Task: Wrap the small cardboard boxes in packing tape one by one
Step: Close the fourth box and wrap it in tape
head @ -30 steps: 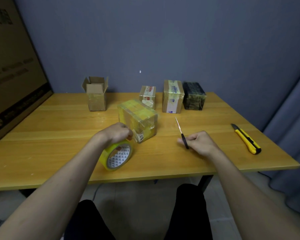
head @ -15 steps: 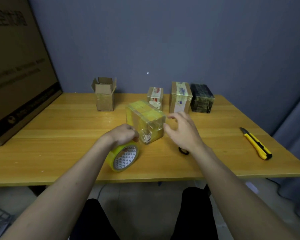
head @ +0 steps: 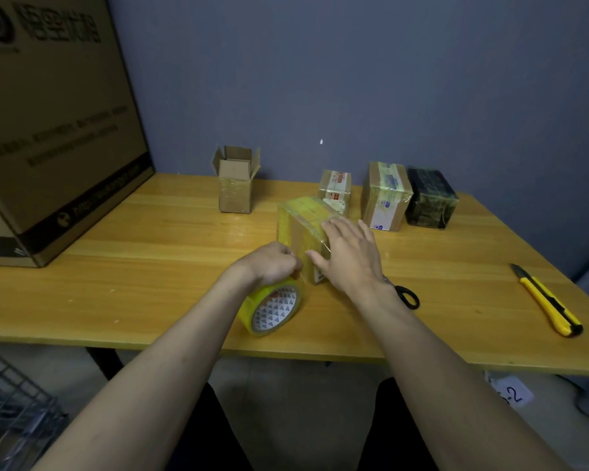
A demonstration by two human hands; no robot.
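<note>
A small cardboard box (head: 300, 220) wrapped in yellowish tape stands mid-table. My right hand (head: 349, 254) lies flat against its near right side, fingers straight, pressing the tape. My left hand (head: 274, 263) grips the top of a yellow tape roll (head: 271, 309) that stands on edge just in front of the box. An open unwrapped box (head: 235, 185) stands at the back left. Three wrapped boxes line the back: a small one (head: 335, 185), a taller one (head: 385, 195) and a dark one (head: 429, 197).
Black-handled scissors (head: 407, 295) lie on the wooden table (head: 150, 283) just right of my right wrist. A yellow utility knife (head: 548, 300) lies near the right edge. A large cardboard carton (head: 55, 130) fills the left end. A wire rack (head: 11, 413) sits on the floor at left.
My right hand put the scissors down on the table, moved left and now presses flat on the wrapped box. My left hand kept its hold on the tape roll.
</note>
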